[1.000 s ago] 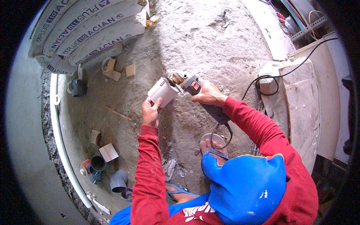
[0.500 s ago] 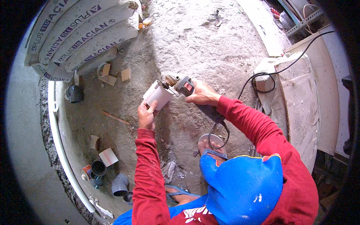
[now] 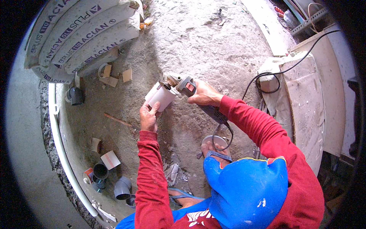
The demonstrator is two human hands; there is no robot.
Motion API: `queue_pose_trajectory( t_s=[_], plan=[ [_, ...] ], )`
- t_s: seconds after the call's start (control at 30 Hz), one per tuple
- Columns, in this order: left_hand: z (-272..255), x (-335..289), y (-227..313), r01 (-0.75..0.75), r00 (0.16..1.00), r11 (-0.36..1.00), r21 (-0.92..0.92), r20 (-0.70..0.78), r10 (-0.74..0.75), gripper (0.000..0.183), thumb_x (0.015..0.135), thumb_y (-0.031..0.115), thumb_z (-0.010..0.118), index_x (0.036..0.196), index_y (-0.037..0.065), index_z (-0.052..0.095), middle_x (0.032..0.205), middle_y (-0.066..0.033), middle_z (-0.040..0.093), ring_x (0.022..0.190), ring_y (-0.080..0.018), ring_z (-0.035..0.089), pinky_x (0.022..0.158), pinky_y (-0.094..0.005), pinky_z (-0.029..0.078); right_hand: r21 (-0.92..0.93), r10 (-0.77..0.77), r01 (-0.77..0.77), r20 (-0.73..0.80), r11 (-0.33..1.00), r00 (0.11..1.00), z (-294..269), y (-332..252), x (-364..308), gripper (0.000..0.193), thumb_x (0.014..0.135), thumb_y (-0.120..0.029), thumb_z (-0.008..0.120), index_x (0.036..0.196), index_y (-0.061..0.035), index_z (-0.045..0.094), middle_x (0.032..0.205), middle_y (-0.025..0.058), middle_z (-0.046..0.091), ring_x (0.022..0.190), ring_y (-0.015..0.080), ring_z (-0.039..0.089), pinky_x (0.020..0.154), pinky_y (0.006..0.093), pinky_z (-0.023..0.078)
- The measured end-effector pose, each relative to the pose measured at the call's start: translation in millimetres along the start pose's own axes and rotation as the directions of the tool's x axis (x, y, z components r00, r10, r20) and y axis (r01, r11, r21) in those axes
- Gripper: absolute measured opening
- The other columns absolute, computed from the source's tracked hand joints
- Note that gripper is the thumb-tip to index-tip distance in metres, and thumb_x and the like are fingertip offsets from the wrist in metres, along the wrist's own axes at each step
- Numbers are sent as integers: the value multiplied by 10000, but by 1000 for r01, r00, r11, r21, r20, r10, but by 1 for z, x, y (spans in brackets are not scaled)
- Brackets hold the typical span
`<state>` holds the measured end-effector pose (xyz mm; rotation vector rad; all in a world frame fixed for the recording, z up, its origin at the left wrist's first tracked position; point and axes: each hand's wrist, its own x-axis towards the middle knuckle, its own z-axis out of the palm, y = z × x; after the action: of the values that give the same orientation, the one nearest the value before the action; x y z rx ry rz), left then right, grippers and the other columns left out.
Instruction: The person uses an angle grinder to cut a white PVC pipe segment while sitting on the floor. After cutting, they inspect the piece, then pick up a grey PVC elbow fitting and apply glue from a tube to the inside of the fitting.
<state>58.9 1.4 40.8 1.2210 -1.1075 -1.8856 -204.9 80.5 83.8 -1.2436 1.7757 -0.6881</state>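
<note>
- Over the rough concrete floor (image 3: 213, 45), left hand (image 3: 148, 116) wraps the white pipe piece (image 3: 162, 97).
- Right hand (image 3: 204, 95) clamps the angle grinder (image 3: 183, 84), disc touching the pipe's end.
- Grey pipe fittings (image 3: 122, 187) lie lower left, stacked sacks (image 3: 76, 34) upper left.

I see a rough grey concrete floor (image 3: 213, 42) in daylight. Far left, stacked white sacks (image 3: 80, 34) lie piled. A long white pipe (image 3: 63, 152) curves along the left side, with grey pipe fittings (image 3: 122, 187) near it. A pale board (image 3: 305, 103) stands on the right.
</note>
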Motion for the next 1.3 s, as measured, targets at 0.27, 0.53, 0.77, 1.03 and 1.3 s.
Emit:
queue_pose_trajectory(
  t_s=[0.27, 0.53, 0.77, 1.03, 1.3],
  plan=[
    [3, 1, 0, -12, 1000, 1000, -14, -3, 12, 346, 947, 52, 665, 1280, -11, 597, 1193, -96, 692, 1030, -183, 671, 897, -335, 532, -34, 42, -41, 20, 999, 999, -3, -3, -1, 543, 634, -282, 759, 1057, 13, 588, 909, 173, 664, 864, 296, 663, 794, 395, 525],
    [0, 4, -1, -29, 999, 999, -23, 27, 30, 350, 951, 67, 664, 1286, -5, 597, 1193, -95, 694, 1034, -193, 673, 908, -348, 532, -11, 39, -38, 32, 999, 999, -2, -3, 1, 545, 645, -270, 753, 1092, -3, 595, 918, 176, 673, 863, 313, 664, 796, 407, 529],
    [2, 2, 1, -23, 999, 998, -58, 24, 24, 356, 932, 96, 698, 1270, 25, 611, 1159, -75, 703, 987, -179, 679, 839, -326, 549, -18, -4, 4, 19, 1000, 1000, -1, -2, 2, 589, 650, -261, 754, 1165, -41, 572, 1004, 169, 668, 917, 310, 650, 826, 410, 518],
    [2, 2, 3, 10, 1000, 998, -65, 5, -10, 335, 927, 43, 690, 1250, 13, 606, 1168, -84, 696, 1004, -166, 677, 865, -322, 557, -69, 60, -55, 64, 996, 996, -3, -4, 5, 631, 652, -259, 759, 1219, -63, 563, 1014, 162, 672, 936, 306, 656, 847, 411, 520],
    [-1, 5, 1, -4, 1000, 999, -54, 26, 5, 337, 927, 61, 697, 1250, 14, 612, 1151, -83, 703, 981, -168, 679, 854, -320, 552, -51, 42, -39, 54, 998, 998, -4, -6, 2, 650, 654, -283, 767, 1232, -66, 561, 1002, 181, 683, 925, 331, 674, 818, 425, 531]
  ],
)
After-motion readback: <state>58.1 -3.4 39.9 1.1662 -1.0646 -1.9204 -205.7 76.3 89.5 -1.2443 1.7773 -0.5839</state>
